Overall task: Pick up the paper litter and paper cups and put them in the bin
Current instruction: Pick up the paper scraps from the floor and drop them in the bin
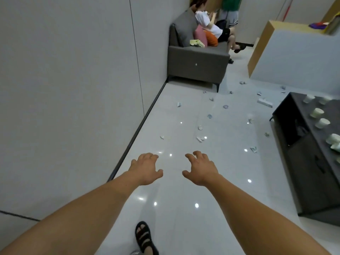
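Left grip: my left grip (147,169) is stretched out palm down, fingers spread and loosely curled, with nothing in it.
Right grip: my right grip (201,171) is posed the same way beside it, spread wide and holding nothing.
Paper litter: small pale crumpled and folded paper scraps (200,138) lie scattered over the glossy white tiled floor (174,208), all ahead of both grips and none touching them. The nearest one is straight ahead of the right grip, and a smaller one (161,137) is ahead of the left grip, near the wall.
Paper cups: white paper cups (316,113) stand on the dark grey low table (303,162), ahead and well off to the right of my right grip. What look like two more (200,128) lie on the floor beyond the nearest scraps.
Handling, scraps: I judge them almost weightless, soft and easily crushed. Flat ones may slide on the shiny tile, so I would pinch a raised fold or corner.
Handling, cups: they look light and thin-walled, so they would dent if squeezed. I would take them gently round the wall, near the rim.
Bin: I cannot see it from here.
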Available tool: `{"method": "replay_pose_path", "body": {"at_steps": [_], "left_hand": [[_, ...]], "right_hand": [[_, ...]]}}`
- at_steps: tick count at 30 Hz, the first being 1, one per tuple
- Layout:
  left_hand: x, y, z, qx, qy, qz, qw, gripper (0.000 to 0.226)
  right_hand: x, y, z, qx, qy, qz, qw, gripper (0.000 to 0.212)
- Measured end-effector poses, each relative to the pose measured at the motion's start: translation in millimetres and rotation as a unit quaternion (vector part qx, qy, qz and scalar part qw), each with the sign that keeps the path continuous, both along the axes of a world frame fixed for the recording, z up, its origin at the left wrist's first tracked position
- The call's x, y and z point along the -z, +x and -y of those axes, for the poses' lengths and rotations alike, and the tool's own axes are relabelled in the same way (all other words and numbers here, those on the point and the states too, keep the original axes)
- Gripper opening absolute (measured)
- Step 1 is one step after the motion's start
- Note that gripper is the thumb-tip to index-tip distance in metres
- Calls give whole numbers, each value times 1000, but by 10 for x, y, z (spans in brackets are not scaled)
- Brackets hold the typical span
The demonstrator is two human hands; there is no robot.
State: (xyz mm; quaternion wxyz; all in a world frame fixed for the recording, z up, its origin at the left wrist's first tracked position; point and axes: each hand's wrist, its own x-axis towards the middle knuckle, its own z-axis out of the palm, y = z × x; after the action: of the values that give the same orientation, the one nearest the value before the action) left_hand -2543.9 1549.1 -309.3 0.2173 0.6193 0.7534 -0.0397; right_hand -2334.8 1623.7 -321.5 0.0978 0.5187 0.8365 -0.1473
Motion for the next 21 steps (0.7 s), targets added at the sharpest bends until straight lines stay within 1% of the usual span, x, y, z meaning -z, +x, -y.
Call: {"method": "replay_pose_path", "body": {"at_steps": [9,14,21], "left_hand": [[140,-485,-1603,28,-6,39,999,69],[89,-724,-2431,55,-5,33,998,68],[289,-723,-3499,73,-31,41,996,69]], "right_hand": [[54,-352,-1435,35,-2,32,999,69],[21,-467,-2106,70,-3,28,997,69],[241,-418,-3084,88,-35,42,995,67]]}}
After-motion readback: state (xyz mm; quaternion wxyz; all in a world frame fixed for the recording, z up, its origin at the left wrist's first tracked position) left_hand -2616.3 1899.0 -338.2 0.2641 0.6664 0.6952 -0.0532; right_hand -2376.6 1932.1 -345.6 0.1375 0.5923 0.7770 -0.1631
